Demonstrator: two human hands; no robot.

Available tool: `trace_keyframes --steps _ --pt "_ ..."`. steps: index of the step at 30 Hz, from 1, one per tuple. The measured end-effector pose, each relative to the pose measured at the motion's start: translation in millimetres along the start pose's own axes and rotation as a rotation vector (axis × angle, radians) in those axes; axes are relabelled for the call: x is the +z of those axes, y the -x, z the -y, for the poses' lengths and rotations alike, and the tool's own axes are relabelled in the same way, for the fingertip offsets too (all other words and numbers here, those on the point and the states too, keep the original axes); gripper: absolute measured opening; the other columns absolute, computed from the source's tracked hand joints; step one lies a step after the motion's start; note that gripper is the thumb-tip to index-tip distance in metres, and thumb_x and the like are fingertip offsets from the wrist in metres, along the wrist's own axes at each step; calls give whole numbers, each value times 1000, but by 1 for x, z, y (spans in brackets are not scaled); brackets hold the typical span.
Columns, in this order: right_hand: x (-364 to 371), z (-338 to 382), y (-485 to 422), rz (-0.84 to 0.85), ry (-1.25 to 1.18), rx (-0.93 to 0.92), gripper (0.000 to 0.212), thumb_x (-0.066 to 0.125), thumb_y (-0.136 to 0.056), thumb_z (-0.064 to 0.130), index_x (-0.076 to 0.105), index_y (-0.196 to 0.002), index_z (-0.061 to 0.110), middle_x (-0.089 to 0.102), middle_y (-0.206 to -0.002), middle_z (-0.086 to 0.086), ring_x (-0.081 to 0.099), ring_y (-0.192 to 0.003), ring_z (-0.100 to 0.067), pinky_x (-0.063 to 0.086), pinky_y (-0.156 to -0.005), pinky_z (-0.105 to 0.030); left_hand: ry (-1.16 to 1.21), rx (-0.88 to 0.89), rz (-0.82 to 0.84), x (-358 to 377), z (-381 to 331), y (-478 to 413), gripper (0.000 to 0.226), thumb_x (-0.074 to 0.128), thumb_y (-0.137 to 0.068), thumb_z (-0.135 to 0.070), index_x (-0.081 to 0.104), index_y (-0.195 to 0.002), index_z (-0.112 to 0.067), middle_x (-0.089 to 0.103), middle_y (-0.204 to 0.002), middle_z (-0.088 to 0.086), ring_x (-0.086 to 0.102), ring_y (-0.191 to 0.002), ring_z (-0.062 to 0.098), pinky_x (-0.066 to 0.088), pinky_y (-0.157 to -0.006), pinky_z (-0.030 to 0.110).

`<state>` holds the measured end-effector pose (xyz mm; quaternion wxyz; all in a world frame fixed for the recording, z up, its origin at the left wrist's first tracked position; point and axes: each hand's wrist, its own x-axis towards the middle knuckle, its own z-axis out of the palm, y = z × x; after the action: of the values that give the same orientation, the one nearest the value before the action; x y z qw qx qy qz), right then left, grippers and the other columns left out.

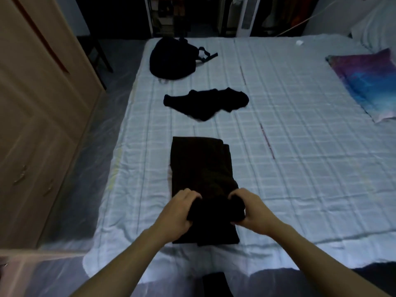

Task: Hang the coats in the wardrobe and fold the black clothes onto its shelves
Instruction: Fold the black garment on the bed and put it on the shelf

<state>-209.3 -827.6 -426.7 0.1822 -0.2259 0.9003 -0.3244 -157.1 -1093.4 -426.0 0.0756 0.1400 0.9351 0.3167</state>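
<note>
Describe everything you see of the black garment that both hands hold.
The black garment looks like soft dark cloth, folded into a long narrow strip that lies flat on the bed, running away from the person. Its near part is bunched up where the left hand and the right hand grip it.

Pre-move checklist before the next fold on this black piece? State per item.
1. Left hand grips the black garment: ok.
2. Right hand grips it too: ok.
3. Far part of the garment lies flat on the bed: ok.
4. Near end is neat: not ok, it is bunched between the hands.
5. Path ahead is free: ok, the crumpled black garment lies apart, further up the bed.
6. Wardrobe shelf is ready: cannot tell, no shelf is in view.
</note>
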Motion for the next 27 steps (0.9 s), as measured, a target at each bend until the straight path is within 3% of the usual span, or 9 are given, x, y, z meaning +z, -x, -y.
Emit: trace_keyframes --steps 3,5,6,8,11,15,19,22,27 --pt "33 -11 25 245 57 71 91 78 -52 66 47 -130 30 49 -124 12 50 -112 -6 43 -98 -23 -157 -27 253 37 17 25 67 74 -67 -25 47 -129 -28 49 -120 -7 47 -107 15 43 -92 30" --pt "49 -19 28 278 34 134 100 64 -52 85 47 -134 32 49 -128 13 48 -116 -4 40 -101 -22 -121 -97 384 53 29 31 74 78 -65 -47 47 -131 -32 49 -121 -11 45 -108 10 42 -95 29" --pt "54 -23 24 231 12 158 98 54 -55 89 48 -134 31 51 -128 12 49 -117 -4 41 -101 -22 -61 -140 375 57 35 29 75 77 -65 -54 47 -131 -33 50 -121 -13 44 -108 7 42 -96 28" --pt "59 -31 8 103 -14 188 82 53 -70 80 51 -132 26 55 -127 8 52 -116 -7 41 -99 -21 6 -169 258 60 49 15 67 73 -72 -58 51 -130 -31 52 -118 -13 45 -108 6 42 -97 26" --pt "54 -38 -27 -19 -2 193 49 65 -88 42 53 -131 21 55 -127 4 53 -116 -9 40 -98 -19 6 -188 46 49 67 -21 46 66 -85 -48 58 -123 -24 58 -115 -7 51 -107 10 43 -94 25" --pt "36 -47 -92 -111 -7 191 45 66 -89 28 53 -131 18 56 -127 1 54 -117 -13 40 -98 -21 -17 -231 -67 26 90 -85 38 65 -89 -40 59 -122 -21 59 -115 -4 51 -108 11 43 -91 23" --pt "15 -65 -173 -152 8 211 47 66 -90 20 50 -134 18 53 -130 -1 53 -118 -14 38 -98 -19 -49 -327 -117 5 127 -159 43 65 -89 -36 54 -127 -20 55 -123 0 47 -115 15 39 -93 23" --pt "7 -84 -231 -164 15 248 54 67 -88 19 46 -138 17 49 -135 -2 50 -123 -17 36 -101 -20 -89 -368 -121 -5 156 -211 55 66 -88 -34 46 -136 -17 48 -135 4 41 -124 21 40 -101 30" --pt "13 -125 -304 3 93 312 99 82 -73 31 22 -152 23 26 -156 -5 26 -143 -24 26 -117 -38 -194 -440 122 0 208 -273 95 76 -77 -43 22 -152 -20 28 -156 4 25 -142 24 31 -114 39"
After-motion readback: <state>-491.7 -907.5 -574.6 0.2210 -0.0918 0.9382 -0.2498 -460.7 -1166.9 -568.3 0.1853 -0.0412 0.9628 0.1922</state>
